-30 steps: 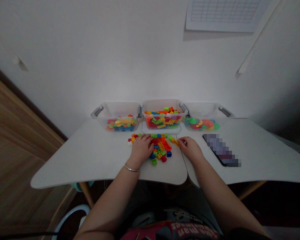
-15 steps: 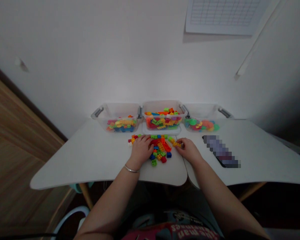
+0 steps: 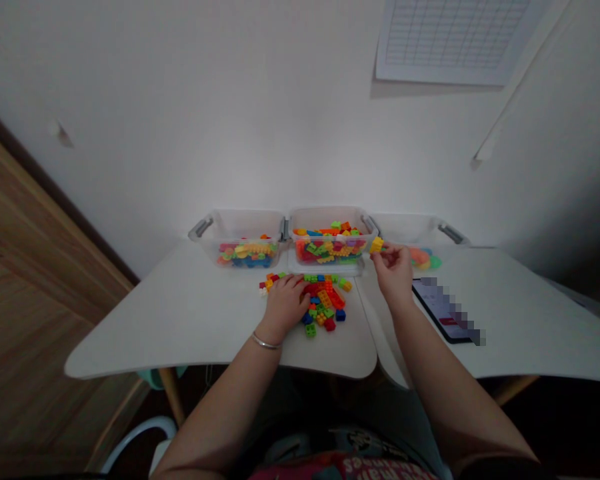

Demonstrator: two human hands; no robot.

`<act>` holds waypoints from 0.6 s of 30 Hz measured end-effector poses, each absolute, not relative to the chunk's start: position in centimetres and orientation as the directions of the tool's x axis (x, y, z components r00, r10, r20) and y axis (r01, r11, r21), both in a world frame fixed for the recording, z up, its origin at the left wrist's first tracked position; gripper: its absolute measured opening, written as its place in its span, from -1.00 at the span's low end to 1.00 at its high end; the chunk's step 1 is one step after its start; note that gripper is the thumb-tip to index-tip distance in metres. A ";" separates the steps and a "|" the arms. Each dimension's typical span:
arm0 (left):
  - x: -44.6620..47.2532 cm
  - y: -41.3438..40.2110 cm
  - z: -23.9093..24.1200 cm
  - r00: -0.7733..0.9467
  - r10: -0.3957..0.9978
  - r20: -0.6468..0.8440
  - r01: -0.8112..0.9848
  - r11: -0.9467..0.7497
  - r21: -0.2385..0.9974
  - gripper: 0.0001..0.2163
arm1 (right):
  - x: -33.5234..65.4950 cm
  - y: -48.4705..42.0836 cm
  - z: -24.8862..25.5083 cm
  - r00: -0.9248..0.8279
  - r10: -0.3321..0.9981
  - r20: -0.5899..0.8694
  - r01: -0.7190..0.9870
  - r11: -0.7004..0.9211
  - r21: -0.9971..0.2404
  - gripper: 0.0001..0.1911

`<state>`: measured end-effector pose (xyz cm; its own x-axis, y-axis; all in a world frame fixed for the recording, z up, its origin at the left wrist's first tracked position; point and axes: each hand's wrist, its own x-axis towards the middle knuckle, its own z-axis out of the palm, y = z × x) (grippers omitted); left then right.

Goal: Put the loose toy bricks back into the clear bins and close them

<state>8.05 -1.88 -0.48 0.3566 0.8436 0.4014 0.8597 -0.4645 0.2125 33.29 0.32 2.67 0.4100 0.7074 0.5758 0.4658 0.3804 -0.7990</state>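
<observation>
A loose pile of coloured toy building bricks lies on the white table. My left hand rests palm down on the pile's left side, its fingers spread over the bricks; what lies under the palm is hidden. My right hand is raised to the right of the pile, with thumb and fingers pinching a yellow building brick. That brick is held up by the right corner of the middle clear bin, which is filled with mixed bricks.
A left clear bin holds more coloured pieces. The right clear bin, partly behind my right hand, contains rounded pieces. A phone lies on the white table at right. Behind the bins rises a wall with a printed sheet.
My right hand has lifted the yellow brick off the table and moved it up towards the bins. My left hand stays on the pile. The view has shifted slightly.
</observation>
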 end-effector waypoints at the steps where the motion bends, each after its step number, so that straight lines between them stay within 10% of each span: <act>1: 8.0 -1.9 -0.5 0.356 0.845 0.400 0.859 -0.464 0.215 -0.71 | 33.5 1.2 3.6 0.412 0.692 0.592 0.488 0.382 -0.785 -0.81; 18: 8.1 -2.0 -0.1 0.367 0.850 0.377 0.865 -0.461 0.198 -0.70 | 32.0 8.6 11.4 0.343 0.868 0.359 0.892 -0.181 -0.414 -0.80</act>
<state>8.11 -1.96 -0.11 0.3674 0.8504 0.3766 0.8647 -0.4615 0.1984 31.98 8.60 11.44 0.3430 0.8679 0.3594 0.8921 -0.1812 -0.4138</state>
